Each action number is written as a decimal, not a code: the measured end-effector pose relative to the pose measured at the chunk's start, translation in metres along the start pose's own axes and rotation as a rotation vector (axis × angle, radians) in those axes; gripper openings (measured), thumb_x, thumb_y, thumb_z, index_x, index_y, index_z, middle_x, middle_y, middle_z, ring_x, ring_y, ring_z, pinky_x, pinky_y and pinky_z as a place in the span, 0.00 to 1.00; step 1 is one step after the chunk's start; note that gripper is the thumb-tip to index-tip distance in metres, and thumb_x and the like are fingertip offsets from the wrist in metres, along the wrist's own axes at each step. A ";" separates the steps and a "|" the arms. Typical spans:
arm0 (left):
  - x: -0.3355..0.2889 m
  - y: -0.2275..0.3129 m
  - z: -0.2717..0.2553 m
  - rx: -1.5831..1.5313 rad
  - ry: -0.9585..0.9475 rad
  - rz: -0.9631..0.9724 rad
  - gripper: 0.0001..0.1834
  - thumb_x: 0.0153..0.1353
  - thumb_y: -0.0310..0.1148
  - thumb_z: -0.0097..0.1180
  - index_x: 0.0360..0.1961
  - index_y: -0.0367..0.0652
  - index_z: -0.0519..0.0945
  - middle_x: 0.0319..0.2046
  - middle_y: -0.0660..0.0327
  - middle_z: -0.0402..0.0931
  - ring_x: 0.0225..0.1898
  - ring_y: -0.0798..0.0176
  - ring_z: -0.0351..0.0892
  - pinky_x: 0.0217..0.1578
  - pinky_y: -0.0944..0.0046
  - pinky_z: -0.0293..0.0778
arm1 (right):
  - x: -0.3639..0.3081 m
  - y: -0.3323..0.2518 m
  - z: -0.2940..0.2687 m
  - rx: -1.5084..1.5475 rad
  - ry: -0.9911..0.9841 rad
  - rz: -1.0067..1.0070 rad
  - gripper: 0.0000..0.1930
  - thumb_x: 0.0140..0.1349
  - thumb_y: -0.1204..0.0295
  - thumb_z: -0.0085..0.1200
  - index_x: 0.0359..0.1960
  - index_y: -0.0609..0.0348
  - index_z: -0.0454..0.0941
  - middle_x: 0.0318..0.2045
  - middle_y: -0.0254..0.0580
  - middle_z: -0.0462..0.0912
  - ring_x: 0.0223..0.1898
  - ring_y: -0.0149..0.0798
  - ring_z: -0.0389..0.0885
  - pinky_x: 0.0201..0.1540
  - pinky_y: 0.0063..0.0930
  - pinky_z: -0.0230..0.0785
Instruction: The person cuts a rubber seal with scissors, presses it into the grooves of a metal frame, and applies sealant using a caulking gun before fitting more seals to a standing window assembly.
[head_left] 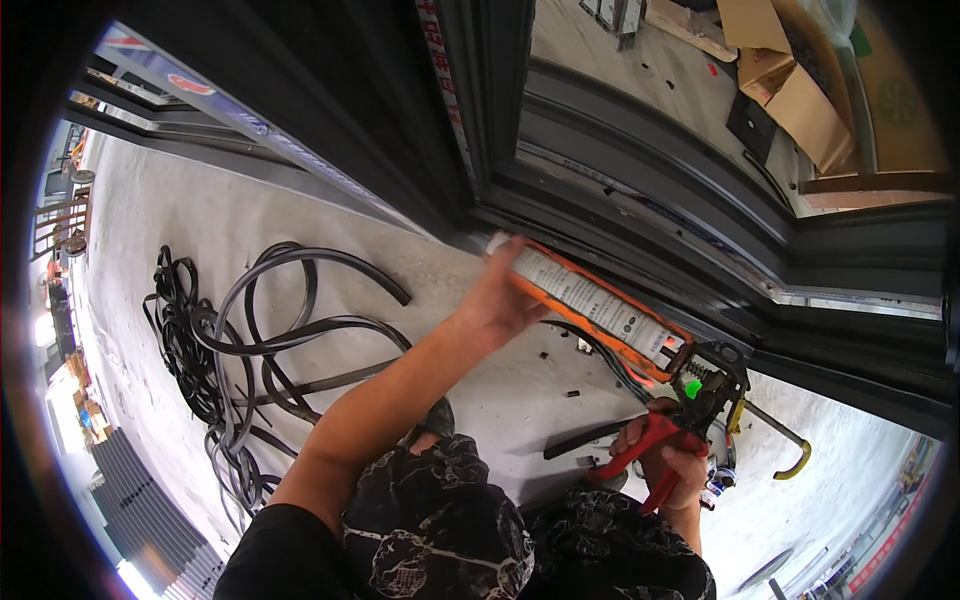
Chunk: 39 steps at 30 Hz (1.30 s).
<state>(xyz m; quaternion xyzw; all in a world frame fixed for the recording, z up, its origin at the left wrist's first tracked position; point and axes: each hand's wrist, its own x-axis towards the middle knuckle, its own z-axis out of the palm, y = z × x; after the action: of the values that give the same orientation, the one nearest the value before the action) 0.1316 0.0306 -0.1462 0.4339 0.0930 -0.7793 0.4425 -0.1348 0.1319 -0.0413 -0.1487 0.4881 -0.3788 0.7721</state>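
An orange caulking gun (630,350) with a white printed sealant cartridge (590,300) in it lies along the dark window frame (620,225). My left hand (500,300) is closed around its front end, close to the frame's inner corner. At the back end, my right hand (665,465) grips the red handle and trigger (660,440). The yellow-ended pull rod (795,460) sticks out behind to the right. The cartridge's nozzle tip is hidden behind my left hand and the frame.
Black rubber sealing strips (270,340) lie coiled on the pale floor to the left. A cut black strip (585,437) and small tools sit below the gun. Beyond the frame is folded brown cardboard (800,100). Grey slatted panels (140,500) stand at lower left.
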 end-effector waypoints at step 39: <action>-0.011 -0.002 -0.005 0.098 -0.005 -0.030 0.31 0.58 0.63 0.59 0.53 0.52 0.73 0.49 0.65 0.75 0.51 0.64 0.75 0.54 0.61 0.73 | -0.016 0.026 -0.004 0.005 -0.003 -0.050 0.31 0.52 0.63 0.55 0.56 0.67 0.65 0.34 0.55 0.78 0.36 0.54 0.79 0.42 0.46 0.73</action>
<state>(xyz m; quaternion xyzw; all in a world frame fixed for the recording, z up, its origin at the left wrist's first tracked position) 0.1356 0.0413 -0.1410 0.4515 0.0600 -0.7907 0.4091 -0.1307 0.1613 -0.0490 -0.1596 0.4821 -0.3987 0.7636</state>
